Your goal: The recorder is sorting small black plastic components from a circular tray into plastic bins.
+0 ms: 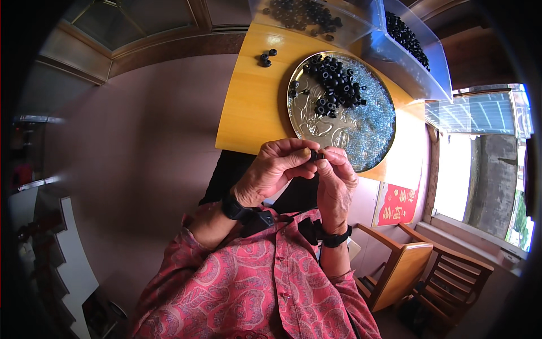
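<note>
Just past the near edge of the table, both of my hands meet fingertip to fingertip around a small black cap-like part [317, 156]. My left hand [280, 168] pinches it between thumb and forefinger. From the other side my right hand [335, 175] closes its thumb and fingers on the same part. Fingers cover most of it, so its exact kind is hard to make out. Beyond them lies a round metal tray [307, 121] with a heap of black hollow parts [337, 85] and a spread of tiny clear-blue pieces [375, 116].
The tray rests on a yellow wooden table [248, 107]. A few loose black parts [265, 60] lie at its far left. Toward the back stand a clear container [316, 28] and a translucent bin [415, 70], both holding black parts. Wooden chairs [406, 271] stand at the right near a window.
</note>
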### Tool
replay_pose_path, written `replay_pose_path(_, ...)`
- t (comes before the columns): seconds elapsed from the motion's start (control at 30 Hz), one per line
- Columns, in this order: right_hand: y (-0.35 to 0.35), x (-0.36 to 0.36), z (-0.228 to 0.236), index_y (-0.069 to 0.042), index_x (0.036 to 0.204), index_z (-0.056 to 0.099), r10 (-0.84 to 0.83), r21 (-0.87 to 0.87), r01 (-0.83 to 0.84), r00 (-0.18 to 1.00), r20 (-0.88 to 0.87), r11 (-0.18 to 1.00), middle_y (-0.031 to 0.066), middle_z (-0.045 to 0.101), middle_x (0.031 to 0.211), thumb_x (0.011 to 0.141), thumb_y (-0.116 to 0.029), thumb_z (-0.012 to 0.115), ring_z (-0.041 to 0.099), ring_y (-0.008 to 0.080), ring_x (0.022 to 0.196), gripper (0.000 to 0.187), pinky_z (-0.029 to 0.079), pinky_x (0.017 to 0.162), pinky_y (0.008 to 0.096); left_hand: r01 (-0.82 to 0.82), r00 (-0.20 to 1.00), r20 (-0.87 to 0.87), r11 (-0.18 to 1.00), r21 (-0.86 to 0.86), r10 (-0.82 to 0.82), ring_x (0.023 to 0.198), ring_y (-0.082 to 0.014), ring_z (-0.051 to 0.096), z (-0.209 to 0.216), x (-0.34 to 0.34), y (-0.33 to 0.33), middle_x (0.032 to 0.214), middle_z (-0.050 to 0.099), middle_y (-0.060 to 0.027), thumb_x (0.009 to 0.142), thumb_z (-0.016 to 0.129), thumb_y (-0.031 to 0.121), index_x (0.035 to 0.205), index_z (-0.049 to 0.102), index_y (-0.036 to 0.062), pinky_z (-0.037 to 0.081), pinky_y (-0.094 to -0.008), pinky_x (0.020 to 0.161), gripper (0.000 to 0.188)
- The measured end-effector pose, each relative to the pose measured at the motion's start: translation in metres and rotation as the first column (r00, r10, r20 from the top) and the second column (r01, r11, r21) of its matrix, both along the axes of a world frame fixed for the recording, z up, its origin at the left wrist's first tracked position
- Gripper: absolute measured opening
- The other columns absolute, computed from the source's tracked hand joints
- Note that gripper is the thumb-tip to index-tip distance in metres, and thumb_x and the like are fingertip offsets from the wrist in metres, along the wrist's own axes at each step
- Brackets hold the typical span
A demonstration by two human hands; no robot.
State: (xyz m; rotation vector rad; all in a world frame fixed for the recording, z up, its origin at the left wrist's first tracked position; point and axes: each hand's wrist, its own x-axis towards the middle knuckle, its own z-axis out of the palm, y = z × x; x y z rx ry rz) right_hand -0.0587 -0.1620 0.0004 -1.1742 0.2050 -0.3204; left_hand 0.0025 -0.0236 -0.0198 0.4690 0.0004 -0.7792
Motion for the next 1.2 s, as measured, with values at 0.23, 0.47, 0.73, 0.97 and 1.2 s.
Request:
replay_pose_path(0.23, 0.000, 0.000, 0.000, -0.002, 0.101, 0.068, -0.013, -0.066, 0.014, 1.000, 0.011, 0.998, 0.0053, 0.056, 0.101, 0.084, 0.004, 0.069, 0.054, 0.0128, 0.092, 0.019, 0.044, 0.084, 0.0247, -0.022, 1.000, -0.016, 0.999, 0.036, 0.023, 0.081, -0.0160, 0.069, 0.004, -0.001, -0.003, 0.095, 0.070, -0.0112, 0.092, 0.061, 0.006, 0.114, 0.064, -0.0005, 0.059, -0.0266, 0.074, 0.023)
replay_pose_path(0.47, 0.002, 0.000, 0.000, -0.001, 0.100, 0.066, -0.065, -0.287, 0.082, 0.996, 0.068, 0.954, 0.0051, 0.057, 0.102, 0.084, 0.004, 0.068, 0.055, 0.0128, 0.092, 0.017, 0.045, 0.082, 0.0245, -0.013, 1.000, 0.013, 0.994, 0.106, 0.012, 0.080, -0.0155, 0.067, 0.008, -0.003, -0.001, 0.092, 0.068, -0.0087, 0.091, 0.063, 0.009, 0.113, 0.064, 0.0010, 0.057, -0.0270, 0.072, 0.023)
replay_pose_path(0.73, 0.003, -0.002, -0.002, -0.001, 0.100, 0.064, -0.058, 0.080, 0.058, 0.998, -0.010, 0.995, 0.0054, 0.056, 0.106, 0.087, 0.004, 0.064, 0.055, 0.0126, 0.099, 0.014, 0.045, 0.088, 0.0252, -0.009, 0.998, -0.063, 0.998, 0.065, 0.013, 0.079, -0.0142, 0.068, 0.005, -0.004, -0.007, 0.091, 0.068, -0.0081, 0.092, 0.063, 0.012, 0.111, 0.064, 0.0002, 0.058, -0.0257, 0.070, 0.022)
replay_pose_path(0.97, 0.005, -0.003, -0.005, -0.001, 0.102, 0.063, -0.062, 0.146, 0.062, 0.998, -0.007, 0.987, 0.0060, 0.057, 0.108, 0.088, 0.004, 0.064, 0.056, 0.0128, 0.100, 0.015, 0.044, 0.090, 0.0256, 0.010, 0.993, -0.121, 1.000, -0.024, -0.013, 0.080, -0.0160, 0.070, -0.004, -0.003, -0.008, 0.092, 0.069, -0.0086, 0.092, 0.064, 0.012, 0.110, 0.065, -0.0001, 0.060, -0.0266, 0.073, 0.023)
replay_pose_path(1.2, 0.005, -0.001, -0.006, 0.000, 0.102, 0.064, -0.065, 0.146, 0.067, 0.998, -0.014, 0.987, 0.0061, 0.057, 0.106, 0.087, 0.003, 0.064, 0.055, 0.0129, 0.100, 0.015, 0.044, 0.090, 0.0258, -0.001, 0.992, -0.124, 1.000, 0.009, 0.002, 0.079, -0.0149, 0.069, 0.001, -0.003, -0.008, 0.090, 0.068, -0.0079, 0.092, 0.063, 0.011, 0.110, 0.065, -0.0001, 0.059, -0.0258, 0.071, 0.021)
